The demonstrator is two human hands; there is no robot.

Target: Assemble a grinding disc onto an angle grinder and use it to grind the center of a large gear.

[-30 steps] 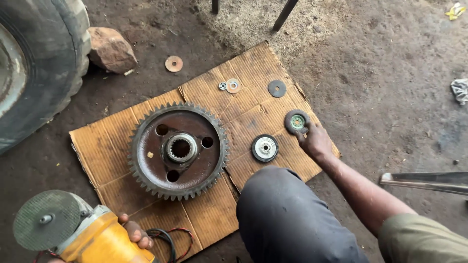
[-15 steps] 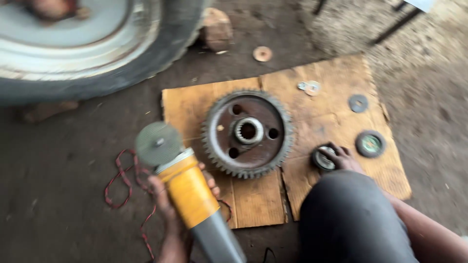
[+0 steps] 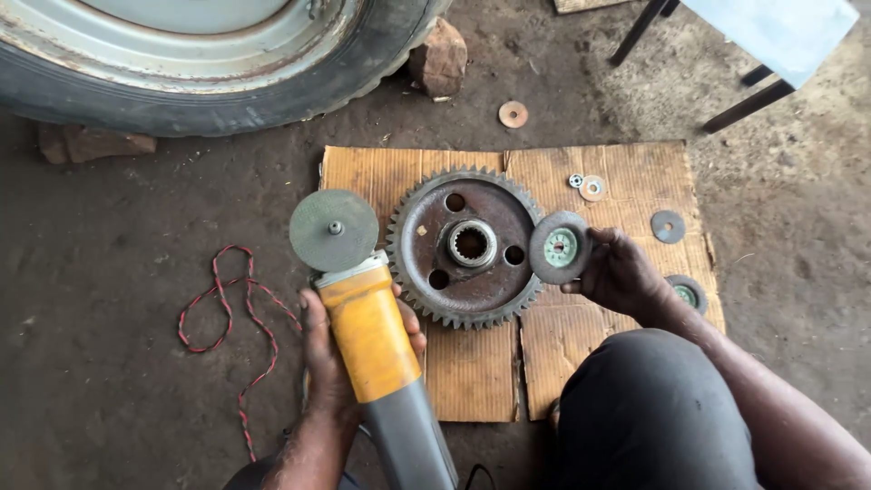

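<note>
1. The left hand (image 3: 331, 363) is wrapped closed around the yellow body of the angle grinder (image 3: 367, 331), whose mounted disc (image 3: 333, 230) faces up at about 9 o'clock from the large gear (image 3: 467, 247).
2. The right hand (image 3: 621, 272) pinches a loose grinding disc (image 3: 559, 247) with a green centre, fingers closed on its rim; the disc is held at 3 o'clock of the gear, just over its toothed edge.
3. The grinder looks moderately heavy and rigid (its grey rear housing offers a second hold); the loose disc is probably light, stiff and brittle, so it is best taken by the rim and not flexed.
4. The gear lies flat on a cardboard sheet (image 3: 472, 381); a second disc (image 3: 687, 292), a dark washer (image 3: 668, 226) and small washers (image 3: 588, 186) lie toward 3 and 1 o'clock.
5. A tyre (image 3: 181, 82) sits at 11 o'clock, a red cord (image 3: 227, 318) at 9 o'clock.
</note>
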